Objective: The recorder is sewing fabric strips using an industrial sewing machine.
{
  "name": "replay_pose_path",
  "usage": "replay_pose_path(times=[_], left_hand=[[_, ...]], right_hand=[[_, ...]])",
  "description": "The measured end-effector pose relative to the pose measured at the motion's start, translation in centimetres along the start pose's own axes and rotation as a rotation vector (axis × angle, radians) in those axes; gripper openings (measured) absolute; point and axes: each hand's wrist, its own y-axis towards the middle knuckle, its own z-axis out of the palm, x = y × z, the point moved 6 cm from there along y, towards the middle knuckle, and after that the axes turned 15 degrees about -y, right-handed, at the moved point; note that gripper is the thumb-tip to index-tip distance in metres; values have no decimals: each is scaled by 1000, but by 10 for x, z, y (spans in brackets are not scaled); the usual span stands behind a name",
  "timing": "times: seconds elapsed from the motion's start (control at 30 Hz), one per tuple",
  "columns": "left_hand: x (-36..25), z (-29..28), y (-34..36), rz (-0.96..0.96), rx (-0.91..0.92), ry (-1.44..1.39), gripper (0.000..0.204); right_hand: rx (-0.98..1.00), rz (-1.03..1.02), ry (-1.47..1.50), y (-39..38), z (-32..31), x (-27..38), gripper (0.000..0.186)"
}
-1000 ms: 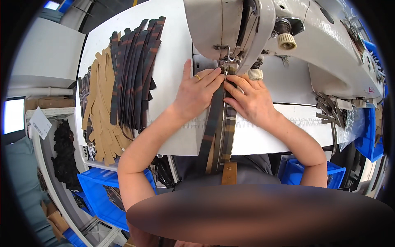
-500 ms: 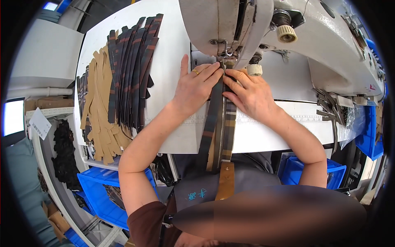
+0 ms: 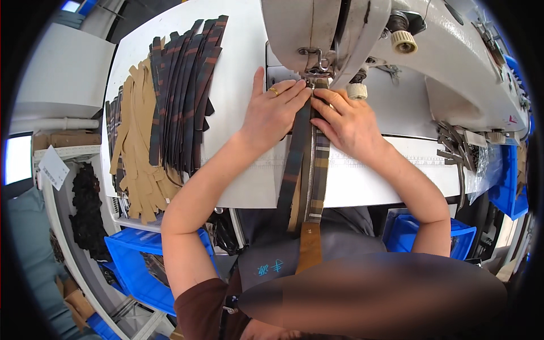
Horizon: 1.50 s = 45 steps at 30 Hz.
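Note:
A long metal-toothed zipper point(image 3: 311, 164) on dark tape runs from the sewing machine's presser foot point(image 3: 317, 73) toward my body. A dark plaid fabric strip point(image 3: 292, 167) with a tan backing lies along its left side, and a lighter striped plaid strip point(image 3: 321, 156) along its right. My left hand point(image 3: 271, 116) lies flat on the left strip near the foot, fingers stretched out, thumb apart. Bent fingers and thumb of my right hand point(image 3: 352, 124) grip the zipper's right edge just below the foot. A brown leather tab point(image 3: 310, 241) shows at the zipper's near end.
Stacks of dark plaid strips point(image 3: 184, 105) and tan strips point(image 3: 136, 144) lie on the white table point(image 3: 241, 187) at left. The sewing machine's arm point(image 3: 464, 62) spans the upper right. Grey strap pieces point(image 3: 450, 147) lie at right. Blue bins point(image 3: 136, 246) stand below the table.
The view has shifted slightly, so the machine head appears farther right. My hands keep nearly the same hold beside the presser foot, and the zipper's lower part looks slightly straighter.

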Motion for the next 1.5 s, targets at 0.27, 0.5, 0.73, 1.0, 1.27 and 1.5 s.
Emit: replay_pose_path(times=[0.27,0.5,0.73,1.0,1.27,1.5], left_hand=[[-10,-3,-1,5,38,63,39],[-5,0,-1,9,33,48,39],[-10,-11,3,-43,-71,-25,29],[-9,-16,-3,-83,-52,-94,27],[-14,-9,-4,-88,61,-35,28],[-15,-10,-10,-125,82,-13,33]], right_hand=[[10,-11,-8,-3,-1,1,37],[10,-5,-7,-1,1,-1,35],[-22,4,-1,-2,1,-3,35],[-16,-2,2,-4,3,-4,33],[-13,-10,3,-4,3,-5,35],[-32,-9,-35,-3,-2,-4,38]])
